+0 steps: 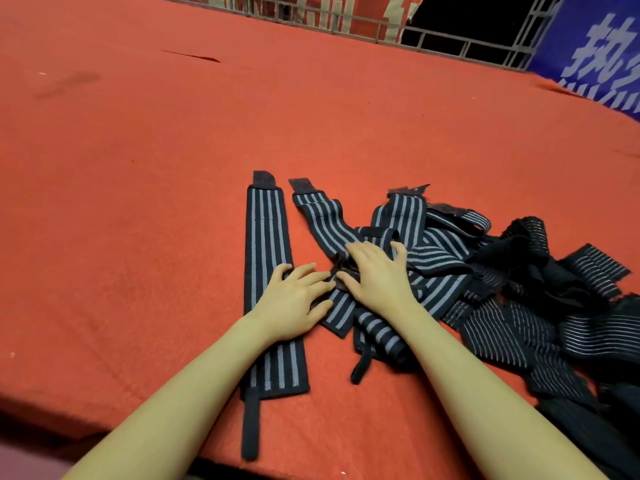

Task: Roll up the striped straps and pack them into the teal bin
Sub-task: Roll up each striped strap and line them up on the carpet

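Red cloth [138,168] bears a strap [341,303] under both hands' [291,299] [375,275] grip.

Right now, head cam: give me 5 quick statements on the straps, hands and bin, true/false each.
1. One striped strap lies flat and straight, left of the pile. True.
2. The teal bin stands beside the pile. False: no bin is in view.
3. Both hands are on straps: the left hand and the right hand rest on a diagonal strap. True.
4. The tangled pile lies to the person's left. False: it lies on the right.
5. The straps lie on a blue cloth. False: the table cloth is red-orange; a blue banner hangs at the far right.
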Motion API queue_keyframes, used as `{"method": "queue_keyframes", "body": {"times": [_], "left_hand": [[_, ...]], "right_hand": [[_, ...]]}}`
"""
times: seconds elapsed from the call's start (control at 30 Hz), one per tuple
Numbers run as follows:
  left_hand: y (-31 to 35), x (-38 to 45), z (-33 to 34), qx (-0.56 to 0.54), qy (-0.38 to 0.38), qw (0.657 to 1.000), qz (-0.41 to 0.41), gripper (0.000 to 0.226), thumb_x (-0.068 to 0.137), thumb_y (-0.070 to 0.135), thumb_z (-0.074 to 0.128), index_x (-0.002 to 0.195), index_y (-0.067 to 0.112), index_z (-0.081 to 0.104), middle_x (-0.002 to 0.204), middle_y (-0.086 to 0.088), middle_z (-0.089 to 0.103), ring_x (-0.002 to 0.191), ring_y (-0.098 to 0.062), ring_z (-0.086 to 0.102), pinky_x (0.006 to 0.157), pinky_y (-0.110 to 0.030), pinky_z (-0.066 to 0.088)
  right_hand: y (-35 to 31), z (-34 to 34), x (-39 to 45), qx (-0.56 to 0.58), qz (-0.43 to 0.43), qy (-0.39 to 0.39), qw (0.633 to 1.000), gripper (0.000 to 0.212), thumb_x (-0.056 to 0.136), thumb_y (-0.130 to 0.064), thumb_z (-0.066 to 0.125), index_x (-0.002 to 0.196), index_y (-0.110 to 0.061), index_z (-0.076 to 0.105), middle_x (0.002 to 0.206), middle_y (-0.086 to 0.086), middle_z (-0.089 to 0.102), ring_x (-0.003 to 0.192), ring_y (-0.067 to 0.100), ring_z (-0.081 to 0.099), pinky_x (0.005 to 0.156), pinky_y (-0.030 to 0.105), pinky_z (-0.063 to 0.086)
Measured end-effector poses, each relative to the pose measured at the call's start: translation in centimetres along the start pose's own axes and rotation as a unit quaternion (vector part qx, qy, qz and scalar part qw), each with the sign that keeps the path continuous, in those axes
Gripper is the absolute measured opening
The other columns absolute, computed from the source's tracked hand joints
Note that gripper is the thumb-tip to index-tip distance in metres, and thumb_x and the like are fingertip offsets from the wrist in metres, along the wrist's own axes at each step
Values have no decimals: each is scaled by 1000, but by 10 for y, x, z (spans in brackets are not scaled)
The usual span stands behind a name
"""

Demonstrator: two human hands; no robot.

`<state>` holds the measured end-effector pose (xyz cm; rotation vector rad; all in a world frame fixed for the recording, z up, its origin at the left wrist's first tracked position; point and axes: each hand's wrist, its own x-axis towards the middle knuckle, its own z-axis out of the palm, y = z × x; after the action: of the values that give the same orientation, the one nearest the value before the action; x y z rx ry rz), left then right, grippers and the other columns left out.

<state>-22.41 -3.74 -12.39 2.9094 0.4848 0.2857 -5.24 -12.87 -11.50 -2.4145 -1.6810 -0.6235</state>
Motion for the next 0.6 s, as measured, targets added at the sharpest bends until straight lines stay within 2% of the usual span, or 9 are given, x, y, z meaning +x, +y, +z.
{"method": "queue_keyframes", "body": {"times": [0.07, 0.13, 0.23, 0.3, 0.4, 0.5, 0.6], "left_hand": [[-1, -2, 3, 3, -2, 1000, 3, 62, 91, 54, 16, 141, 28, 43, 154, 11, 28, 144, -11, 17, 112, -39, 3], [0, -4, 4, -13, -14, 1000, 12, 50, 98, 46, 25, 146, 31, 32, 154, 13, 27, 144, -9, 17, 113, -40, 2], [2, -2, 3, 10, -28, 999, 23, 63, 90, 56, 4, 149, 39, 20, 156, 15, 23, 145, -12, 14, 113, -42, 0], [2, 2, 4, 22, -30, 999, 18, 74, 84, 58, -6, 147, 39, 26, 158, 14, 16, 146, -13, 9, 113, -42, -2], [2, 3, 5, 21, -30, 999, 27, 78, 83, 58, -7, 147, 34, 31, 157, 16, 16, 146, -10, 8, 112, -40, -3], [-1, 2, 9, 11, -44, 999, 25, 79, 82, 62, -5, 146, 34, 31, 156, 18, 19, 145, -8, 11, 113, -41, -3], [-2, 4, 8, -3, -44, 999, 20, 79, 82, 64, -2, 145, 34, 35, 155, 17, 23, 144, -8, 16, 114, -42, -2]], "right_hand": [[4, 4, -5, 14, 1, 23, 1000, 56, 87, -45, 63, 133, -16, 52, 134, 4, 57, 125, 22, 53, 104, 47, 11], [5, 10, -10, -7, -27, 85, 996, 48, 85, -38, 67, 125, -14, 60, 126, 8, 63, 115, 25, 61, 101, 47, 20], [6, 11, -10, -15, -31, 142, 989, 36, 91, -36, 49, 116, -18, 67, 115, 4, 69, 105, 22, 66, 100, 47, 25], [6, 9, -6, -13, -36, 162, 986, 33, 93, -33, 46, 111, -19, 69, 110, 2, 71, 99, 20, 67, 100, 47, 26], [3, 8, -6, 24, -21, 198, 980, 28, 93, -26, 48, 105, -16, 71, 100, 1, 74, 88, 18, 70, 101, 46, 26], [3, 3, -7, 103, 63, 229, 966, 29, 95, -22, 46, 104, -11, 71, 78, 2, 74, 71, 16, 69, 105, 43, 31], [12, -6, -1, 107, 111, 246, 957, 29, 96, -21, 45, 104, -7, 70, 68, 1, 71, 63, 16, 66, 99, 46, 40]]}}
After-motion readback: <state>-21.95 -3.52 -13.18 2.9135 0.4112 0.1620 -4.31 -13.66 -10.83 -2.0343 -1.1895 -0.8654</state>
